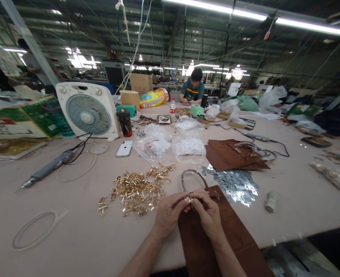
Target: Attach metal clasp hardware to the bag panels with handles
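My left hand [170, 211] and my right hand [207, 211] meet over the top edge of a brown bag [216, 238] that lies on the table in front of me. Both hands pinch a small gold metal fitting [188, 199] between their fingertips, right at the bag's edge. The bag's looped handle [193, 176] curves up behind my fingers. A heap of gold metal fittings [137, 190] lies just left of my left hand. A pile of small silver plates [235, 184] lies just right of the handle.
Further brown bags [230, 154] are stacked behind, with clear plastic packets [187, 148], a white phone [124, 148], a grey power tool [47, 168], a white box fan [87, 109] and a white tape roll [271, 201]. A person [193, 91] sits at the table's far end.
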Demonstrator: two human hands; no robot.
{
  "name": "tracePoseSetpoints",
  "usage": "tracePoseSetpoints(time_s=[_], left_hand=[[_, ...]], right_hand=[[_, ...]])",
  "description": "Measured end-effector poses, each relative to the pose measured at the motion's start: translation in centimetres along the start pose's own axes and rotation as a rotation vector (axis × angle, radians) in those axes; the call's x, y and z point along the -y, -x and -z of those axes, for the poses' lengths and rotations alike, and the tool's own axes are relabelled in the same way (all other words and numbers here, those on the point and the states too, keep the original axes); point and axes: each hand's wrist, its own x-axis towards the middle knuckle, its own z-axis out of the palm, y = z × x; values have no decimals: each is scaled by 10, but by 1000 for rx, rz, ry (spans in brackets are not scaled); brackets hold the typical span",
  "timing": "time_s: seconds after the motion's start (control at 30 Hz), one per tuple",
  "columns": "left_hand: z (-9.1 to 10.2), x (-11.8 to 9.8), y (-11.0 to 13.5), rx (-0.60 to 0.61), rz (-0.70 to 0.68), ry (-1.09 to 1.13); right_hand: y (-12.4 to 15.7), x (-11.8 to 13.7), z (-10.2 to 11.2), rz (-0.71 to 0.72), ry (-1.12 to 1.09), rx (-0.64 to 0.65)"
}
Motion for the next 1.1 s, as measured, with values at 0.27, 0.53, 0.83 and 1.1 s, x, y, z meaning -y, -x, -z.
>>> tracePoseSetpoints(time_s=[0.27, 0.53, 0.83, 1.1], left_hand=[[0, -3, 2, 4, -184, -39], [1, 1, 4, 38, -384, -220], [1, 2, -1, -10, -422, -281], [5, 8, 0, 46, -494, -440]], right_hand=[[4, -12, 3, -8, 34, 9], [6, -9, 1, -60, 82, 6], [3, -22, -5, -344, -443, -30], [3, -19, -2, -312, -441, 113]])
